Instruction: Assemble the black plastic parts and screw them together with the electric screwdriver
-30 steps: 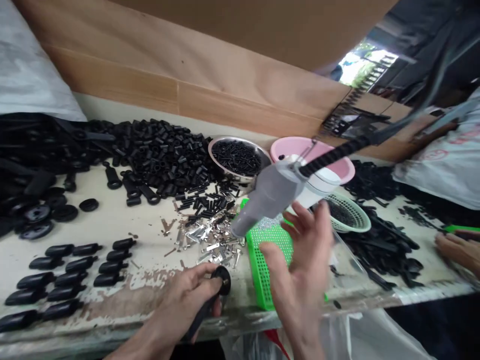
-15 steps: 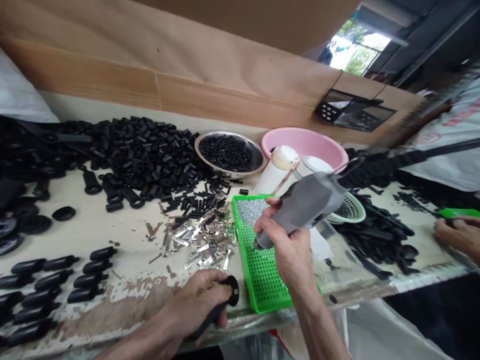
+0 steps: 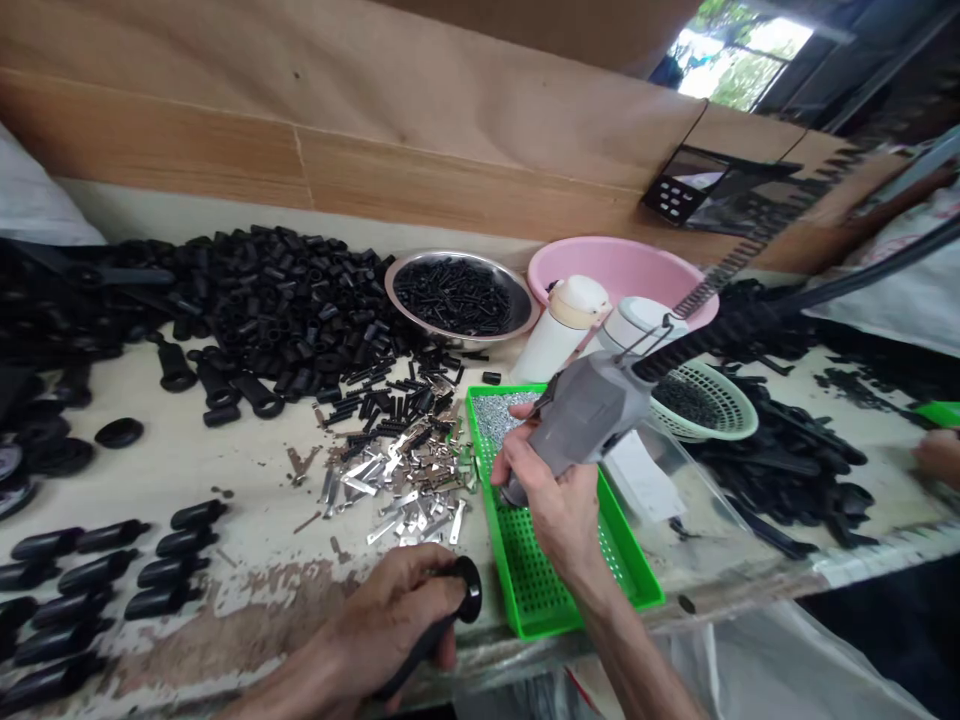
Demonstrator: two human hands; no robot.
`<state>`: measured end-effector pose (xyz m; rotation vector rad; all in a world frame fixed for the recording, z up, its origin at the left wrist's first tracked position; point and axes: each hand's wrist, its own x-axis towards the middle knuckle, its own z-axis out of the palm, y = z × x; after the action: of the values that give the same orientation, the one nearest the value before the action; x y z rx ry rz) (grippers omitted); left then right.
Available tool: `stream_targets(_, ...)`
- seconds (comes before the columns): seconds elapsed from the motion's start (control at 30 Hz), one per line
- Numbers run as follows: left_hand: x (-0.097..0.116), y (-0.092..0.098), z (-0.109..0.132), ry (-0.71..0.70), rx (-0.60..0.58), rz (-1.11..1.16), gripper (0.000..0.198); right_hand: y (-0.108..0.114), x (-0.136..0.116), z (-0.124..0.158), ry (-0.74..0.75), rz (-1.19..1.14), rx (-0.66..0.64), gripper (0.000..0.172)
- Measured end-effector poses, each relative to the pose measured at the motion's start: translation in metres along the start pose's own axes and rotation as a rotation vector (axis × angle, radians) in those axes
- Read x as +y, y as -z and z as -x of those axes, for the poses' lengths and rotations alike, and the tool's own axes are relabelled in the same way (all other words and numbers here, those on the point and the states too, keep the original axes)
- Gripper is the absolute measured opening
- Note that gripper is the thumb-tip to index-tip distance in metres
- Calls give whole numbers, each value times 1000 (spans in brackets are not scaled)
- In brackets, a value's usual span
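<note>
I see the left hand (image 3: 390,625) closed around a black part (image 3: 466,592) at the near edge of the tabletop (image 3: 247,470), just left of the green tray (image 3: 547,600). The ring end of the part points right and away, toward the tray. The right hand (image 3: 555,500) is clamped on the grey driver (image 3: 592,410), over the far half of the tray. The driver slopes down to the left. Its tip is beyond the ring and to its right, near the screws (image 3: 501,415).
</note>
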<state>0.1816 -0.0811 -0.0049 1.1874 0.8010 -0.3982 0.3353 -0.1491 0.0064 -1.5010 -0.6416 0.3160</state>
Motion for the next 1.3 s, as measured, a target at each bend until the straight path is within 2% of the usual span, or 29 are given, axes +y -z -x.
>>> stream_targets(0.23, -1, 2, -2, 7, -1, -13, 38, 0, 1, 2, 4, -16, -22, 27)
stream_targets(0.7, -5, 1, -5, -23, -13, 26, 33, 1, 5, 5, 30, 2, 13, 22)
stream_targets(0.93, -5, 1, -4, -32, -14, 43, 32, 1, 8, 7, 31, -38, 18, 27)
stream_targets(1.03, -4, 1, -4, -31, -17, 53, 30, 1, 2, 5, 43, -71, 26, 25)
stream_targets(1.2, -5, 1, -2, -33, -10, 64, 28, 2, -25, 10, 61, -243, 88, 26)
stream_targets(1.3, -5, 2, -1, -51, -1, 81, 26, -3, -37, 22, 23, -365, 42, 24)
